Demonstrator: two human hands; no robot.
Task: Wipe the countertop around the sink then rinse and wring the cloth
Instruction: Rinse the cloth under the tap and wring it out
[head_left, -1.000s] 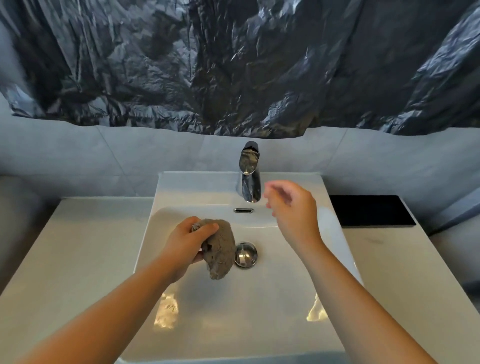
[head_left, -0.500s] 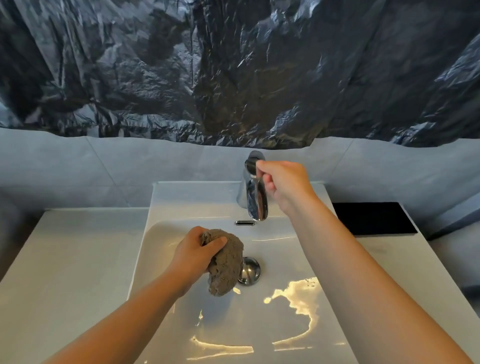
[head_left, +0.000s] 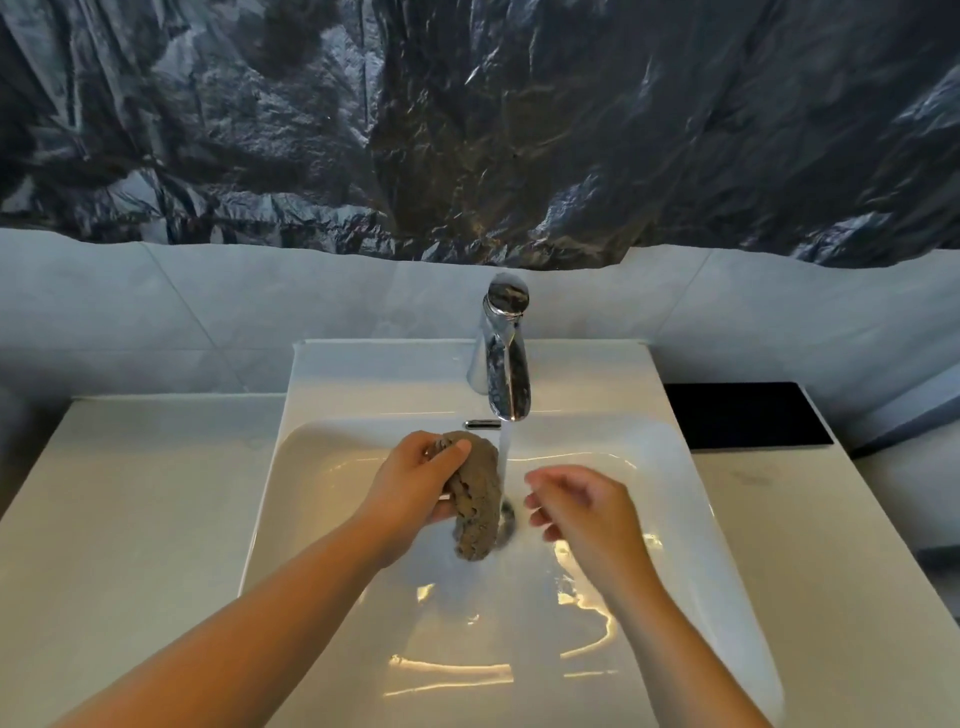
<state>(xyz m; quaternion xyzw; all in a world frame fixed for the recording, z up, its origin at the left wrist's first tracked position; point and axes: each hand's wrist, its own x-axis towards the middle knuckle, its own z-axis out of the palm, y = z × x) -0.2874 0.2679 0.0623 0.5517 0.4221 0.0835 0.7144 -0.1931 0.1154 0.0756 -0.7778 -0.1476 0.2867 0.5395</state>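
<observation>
Light: medium, cool bluish cast on wall & counter. Warm yellow glare streaks on wet sink, front half. Plastic sheet dark, scattered white glints. Tap: hard chrome highlights. Stream under tap a pale smear. Soft shadow below cloth. Right hand motion-blurred, esp. fingers; left hand sharper. Wide-angle bend: counter edges splay toward corners; corners softer, detail lost.
</observation>
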